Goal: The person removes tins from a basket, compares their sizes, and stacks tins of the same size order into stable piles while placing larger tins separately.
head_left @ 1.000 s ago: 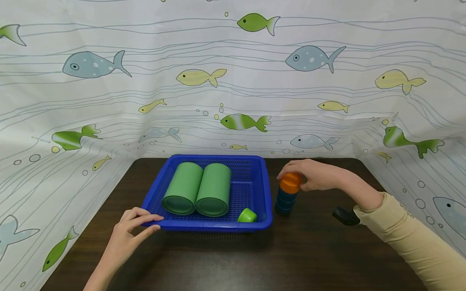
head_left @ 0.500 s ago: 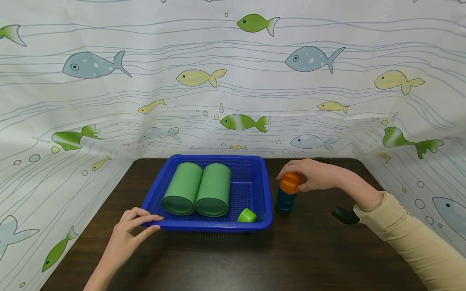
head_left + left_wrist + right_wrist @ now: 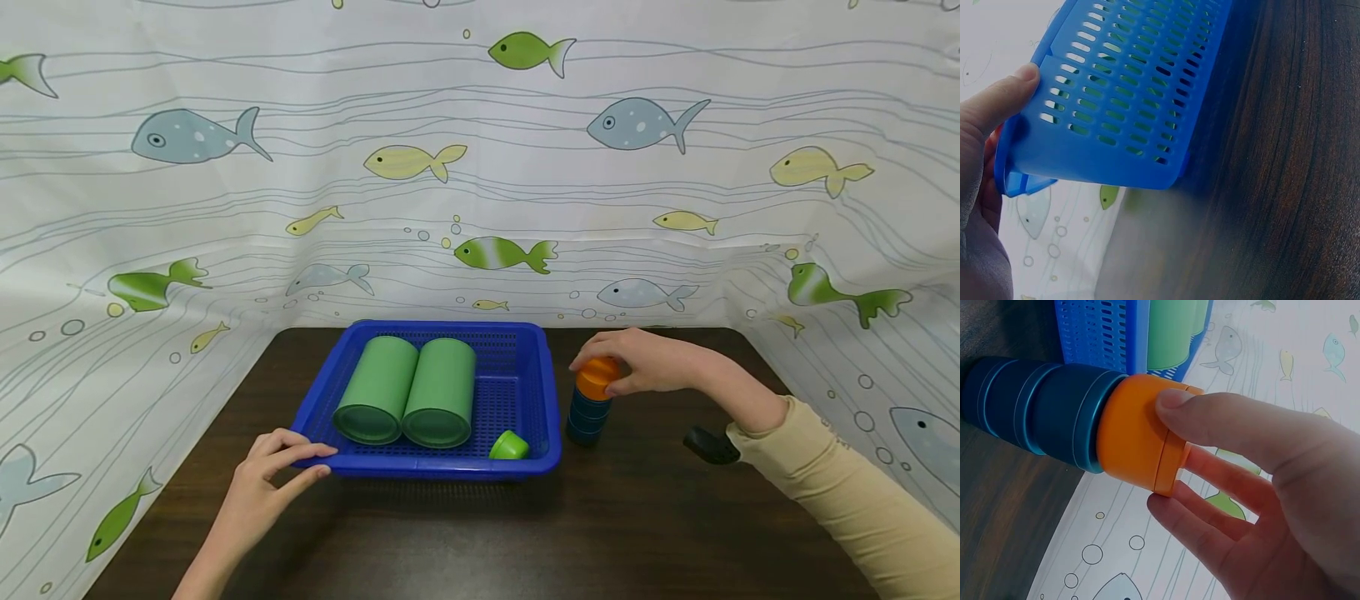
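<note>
My left hand point(image 3: 258, 473) holds the front left corner of a blue plastic basket point(image 3: 442, 463), thumb and fingers on its rim. In the left wrist view the thumb point(image 3: 1015, 90) presses the outside just under the rim. My right hand point(image 3: 647, 358) grips the orange lid point(image 3: 597, 380) of a dark blue ringed bottle point(image 3: 587, 415), which stands upright beside the basket's right side. From the right wrist, the thumb point(image 3: 1200, 415) lies on one side of the lid and fingers reach around the other. Two large green cans point(image 3: 381, 379) lie side by side in the basket.
A small bright green cup point(image 3: 510, 446) lies tipped in the basket's front right corner. The dark wooden table point(image 3: 480, 542) extends in front. White fish-patterned sheeting point(image 3: 480, 192) encloses the back and sides. A black object point(image 3: 711, 446) hangs at the right sleeve's cuff.
My right thumb has slid slightly left across the front of the orange lid. The left hand, basket and bottle stay in place.
</note>
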### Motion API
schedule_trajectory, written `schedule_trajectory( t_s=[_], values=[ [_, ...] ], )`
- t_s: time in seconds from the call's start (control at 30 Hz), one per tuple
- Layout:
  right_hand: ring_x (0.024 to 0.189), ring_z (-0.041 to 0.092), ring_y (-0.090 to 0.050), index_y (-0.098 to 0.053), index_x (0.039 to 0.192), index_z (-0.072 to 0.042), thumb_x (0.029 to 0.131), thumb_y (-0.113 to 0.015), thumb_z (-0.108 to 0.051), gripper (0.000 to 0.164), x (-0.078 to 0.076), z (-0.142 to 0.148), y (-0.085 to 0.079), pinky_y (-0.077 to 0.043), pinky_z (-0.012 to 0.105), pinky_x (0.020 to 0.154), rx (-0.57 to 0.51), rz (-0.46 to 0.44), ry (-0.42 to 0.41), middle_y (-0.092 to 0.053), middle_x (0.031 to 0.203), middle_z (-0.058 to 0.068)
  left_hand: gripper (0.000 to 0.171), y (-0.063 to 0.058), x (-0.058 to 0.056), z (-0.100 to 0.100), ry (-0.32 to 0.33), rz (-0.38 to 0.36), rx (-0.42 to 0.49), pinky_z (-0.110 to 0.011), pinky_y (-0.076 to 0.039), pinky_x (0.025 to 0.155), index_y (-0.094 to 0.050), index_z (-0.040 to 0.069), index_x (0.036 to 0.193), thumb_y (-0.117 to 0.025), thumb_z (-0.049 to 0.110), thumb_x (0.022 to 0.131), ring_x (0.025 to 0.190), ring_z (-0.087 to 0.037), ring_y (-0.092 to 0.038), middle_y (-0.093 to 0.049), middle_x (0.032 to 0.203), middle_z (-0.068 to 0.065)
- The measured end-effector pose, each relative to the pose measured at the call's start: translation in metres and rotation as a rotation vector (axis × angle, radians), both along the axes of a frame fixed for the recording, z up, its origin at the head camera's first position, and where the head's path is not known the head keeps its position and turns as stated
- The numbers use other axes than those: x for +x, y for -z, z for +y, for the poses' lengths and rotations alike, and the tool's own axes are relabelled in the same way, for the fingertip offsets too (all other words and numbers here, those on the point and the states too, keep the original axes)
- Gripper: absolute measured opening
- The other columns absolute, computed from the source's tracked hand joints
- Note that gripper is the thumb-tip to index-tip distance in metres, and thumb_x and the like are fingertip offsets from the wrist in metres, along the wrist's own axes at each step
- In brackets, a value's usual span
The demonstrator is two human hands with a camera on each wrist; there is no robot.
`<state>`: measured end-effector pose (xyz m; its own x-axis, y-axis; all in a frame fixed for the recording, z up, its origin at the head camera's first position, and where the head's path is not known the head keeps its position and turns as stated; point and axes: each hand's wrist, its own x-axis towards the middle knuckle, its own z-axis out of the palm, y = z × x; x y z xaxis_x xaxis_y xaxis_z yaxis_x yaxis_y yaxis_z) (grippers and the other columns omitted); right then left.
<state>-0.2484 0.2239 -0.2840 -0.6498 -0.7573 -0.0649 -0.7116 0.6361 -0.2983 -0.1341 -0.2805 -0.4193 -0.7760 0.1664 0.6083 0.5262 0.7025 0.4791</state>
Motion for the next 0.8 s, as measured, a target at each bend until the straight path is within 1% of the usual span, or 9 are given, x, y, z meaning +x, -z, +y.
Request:
schedule_trajectory(
  t_s=[0.13,0.43,0.63,0.7,0.8],
  values=[
    [0.107,0.018,-0.059,-0.063,0.126,-0.021,0.087,-0.073,-0.007,0.042,0.0001,-0.0004,0.0004,-0.053,0.042,0.093,0.000,-0.001,0.005,-0.062,0.128,0.001,0.038,0.0001,0.0002,-0.0001,0.001,-0.004,0.001,-0.013,-0.032,0.081,-0.078,0.025,0.098,-0.084,-0.001,0.071,0.098,0.002,-0.042,-0.058,0.094,0.015],
    [0.107,0.018,-0.059,-0.063,0.127,-0.020,0.086,-0.074,-0.008,0.044,0.0011,0.0002,-0.0007,-0.053,0.042,0.093,0.001,0.003,0.005,-0.062,0.130,0.001,0.037,-0.0002,0.0003,0.0005,0.010,0.004,0.004,-0.013,-0.032,0.081,-0.078,0.024,0.097,-0.084,-0.002,0.071,0.098,0.002,-0.042,-0.058,0.094,0.014],
    [0.109,0.019,-0.060,-0.061,0.133,-0.020,0.086,-0.076,-0.013,0.049,0.0021,0.0005,-0.0041,-0.052,0.046,0.094,0.006,0.032,0.009,-0.061,0.135,0.004,0.036,-0.0009,0.0005,0.0006,0.003,-0.008,-0.001,-0.013,-0.032,0.081,-0.078,0.023,0.097,-0.084,-0.001,0.071,0.098,0.003,-0.042,-0.058,0.095,0.015],
    [0.111,0.021,-0.060,-0.060,0.134,-0.020,0.087,-0.075,-0.015,0.049,0.0018,-0.0005,-0.0057,-0.052,0.047,0.095,0.006,0.037,0.012,-0.060,0.137,0.005,0.036,-0.0008,0.0005,0.0004,0.000,-0.005,-0.004,-0.013,-0.032,0.082,-0.078,0.023,0.097,-0.084,-0.001,0.071,0.099,0.003,-0.042,-0.058,0.095,0.015],
    [0.120,0.028,-0.058,-0.060,0.135,-0.022,0.089,-0.073,-0.015,0.048,0.0010,-0.0045,-0.0093,-0.049,0.051,0.100,0.013,0.038,0.019,-0.058,0.140,0.007,0.036,-0.0003,0.0006,-0.0002,-0.003,-0.002,-0.005,-0.013,-0.032,0.082,-0.078,0.024,0.097,-0.084,-0.001,0.071,0.099,0.003,-0.042,-0.058,0.095,0.015]
  ],
)
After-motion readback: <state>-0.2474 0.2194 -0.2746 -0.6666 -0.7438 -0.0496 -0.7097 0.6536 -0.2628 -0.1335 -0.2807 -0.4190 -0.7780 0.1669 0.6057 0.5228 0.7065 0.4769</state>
